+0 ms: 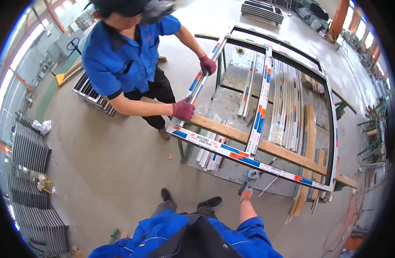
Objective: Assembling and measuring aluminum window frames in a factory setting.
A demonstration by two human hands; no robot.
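Note:
My right hand [245,190], in a grey glove with an orange cuff, reaches out just short of the bench's near edge. Its fingers look apart, with nothing visible in them. Right beyond them, on the bench's lower shelf [197,162], lies a small round white-and-grey thing [253,173] whose kind I cannot make out. Above it a large window frame [266,165], covered in printed protective film, rests on wooden beams [223,129]. A mullion [261,107] divides it. My left hand is out of sight. A co-worker in maroon gloves [183,110] grips the frame's left side.
Metal profiles [285,107] lie in bundles under the frame. Timber planks [307,159] jut out at the bench's right. Stacked frames [32,148] stand along the left, another stack [93,95] behind the co-worker. A thin rod [268,186] sticks out near my hand.

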